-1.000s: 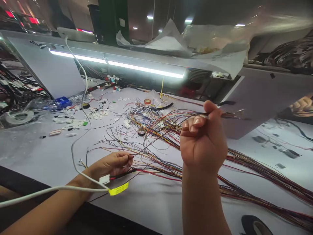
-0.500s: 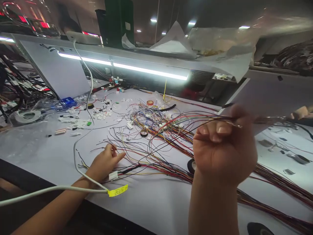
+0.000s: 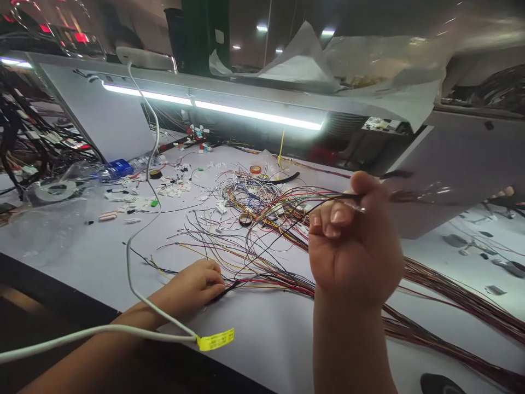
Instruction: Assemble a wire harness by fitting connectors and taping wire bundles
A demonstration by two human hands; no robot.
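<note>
My right hand [image 3: 355, 241] is raised above the table, closed round a bundle of thin coloured wires [image 3: 295, 196] that runs left from its fingers. Low at the centre-left, my left hand [image 3: 199, 284] rests on the table with its fingers closed on a black-sleeved wire bundle [image 3: 232, 287]. Loose wire ends [image 3: 184, 241] fan out just beyond the left hand. The white connector on that bundle is hidden under the left hand.
A white cable [image 3: 130, 257] with a yellow tag [image 3: 216, 340] hangs across my left forearm. Behind lie tangled wires [image 3: 250, 191], tape rolls [image 3: 245, 220] and white connectors [image 3: 176, 187]. Plastic bags [image 3: 53, 219] lie left. A lamp [image 3: 258, 114] spans the back.
My left hand has moved right and toward me, from beside the loose wire ends onto the sleeved bundle, covering the white connector. My right hand has shifted slightly left with its wires.
</note>
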